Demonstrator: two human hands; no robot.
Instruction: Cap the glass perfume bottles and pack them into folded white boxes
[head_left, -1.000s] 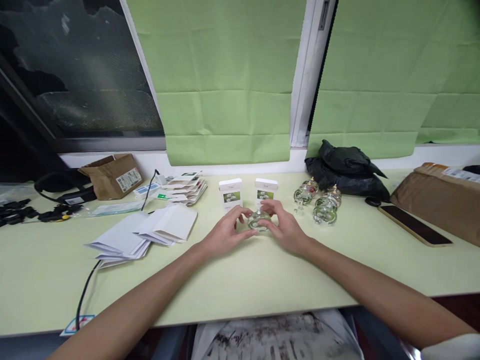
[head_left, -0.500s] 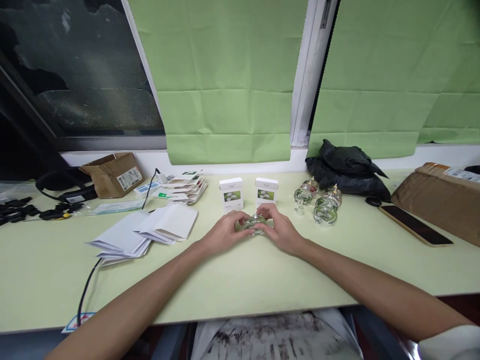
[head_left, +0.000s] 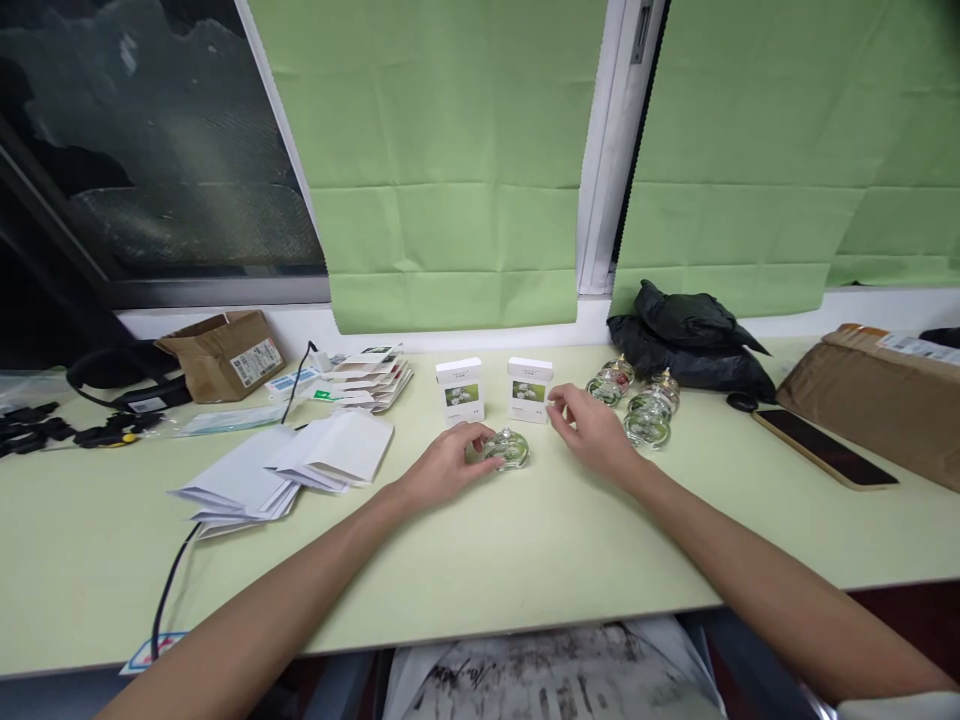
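A small clear, round glass bottle point(head_left: 510, 450) with greenish tints stands upright on the table in front of me. My left hand point(head_left: 454, 460) grips its left side, thumb at the front and fingers curled behind. To the right, my right hand point(head_left: 592, 430) is raised away from the bottle. Its fingers are loosely bent and the thumb is apart, with nothing visible between them. Its fingertips come close to the right one of two upright white boxes with flower pictures, the right box point(head_left: 529, 392) and the left box point(head_left: 460, 392).
Several similar glass bottles point(head_left: 649, 425) with gold-coloured tops stand at the right. Behind them lies a black plastic bag point(head_left: 690, 345); further right are a phone point(head_left: 825, 447) and a cardboard box point(head_left: 885, 395). White folded papers point(head_left: 300, 460) and stacked flat cartons point(head_left: 367, 375) lie left.
My right hand has let go of the bottle and moved right, and now hides the small glass piece near the other bottles. My left hand stays on the bottle.
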